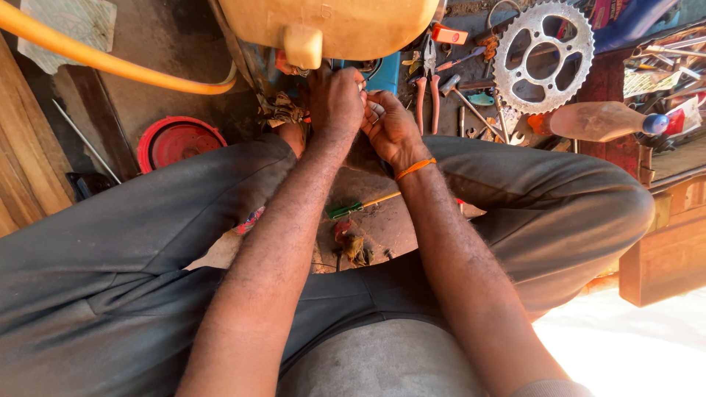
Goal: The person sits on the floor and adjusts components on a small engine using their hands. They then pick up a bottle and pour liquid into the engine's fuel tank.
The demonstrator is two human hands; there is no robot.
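In the head view, the left hand (334,99) and right hand (390,129) meet, fingers curled, at the underside of the yellow tank (331,26); whether they grip anything I cannot tell. The work looks mid-way: pliers (427,92), a green-handled screwdriver (360,206) and a sprocket (543,55) lie on the floor.

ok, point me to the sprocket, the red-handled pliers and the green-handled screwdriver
sprocket (543,56): head view, on its toothed metal ring, left side.
red-handled pliers (428,95): head view, on the handles.
green-handled screwdriver (346,210): head view, on the green handle.
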